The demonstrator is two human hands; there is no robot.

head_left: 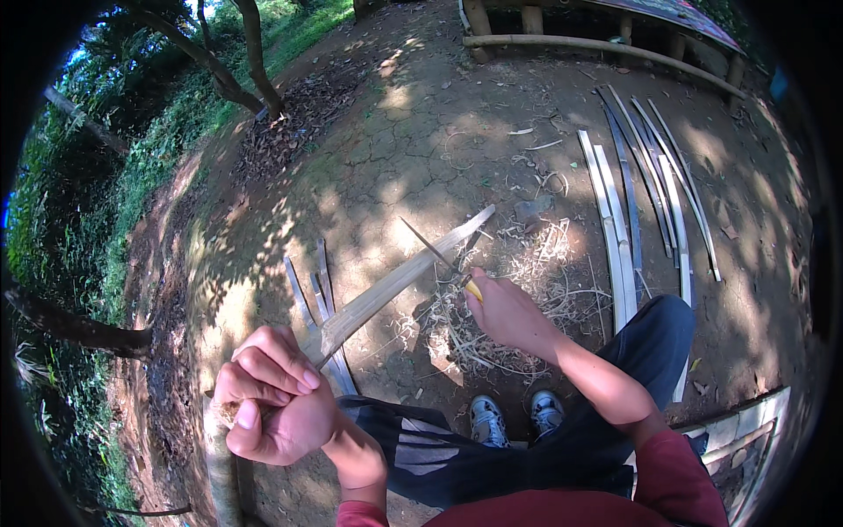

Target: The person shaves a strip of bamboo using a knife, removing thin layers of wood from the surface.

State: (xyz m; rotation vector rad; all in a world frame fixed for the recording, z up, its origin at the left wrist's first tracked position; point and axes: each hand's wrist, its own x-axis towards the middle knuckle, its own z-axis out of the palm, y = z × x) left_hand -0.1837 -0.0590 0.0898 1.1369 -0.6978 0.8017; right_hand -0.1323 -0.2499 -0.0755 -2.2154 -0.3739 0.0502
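Currently, left hand wraps its grip around the near end of a bamboo strip, long axis running forward-right. Right hand, clenched on a yellow-handled knife, sits nearer the far end, blade slanting across.

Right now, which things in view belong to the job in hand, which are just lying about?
In the job:
wood strip, in left hand
knife, in right hand
shavings, probably
long strips on the ground at right, possibly

Apart from it:
dry leaves
pole frame, seemingly just background
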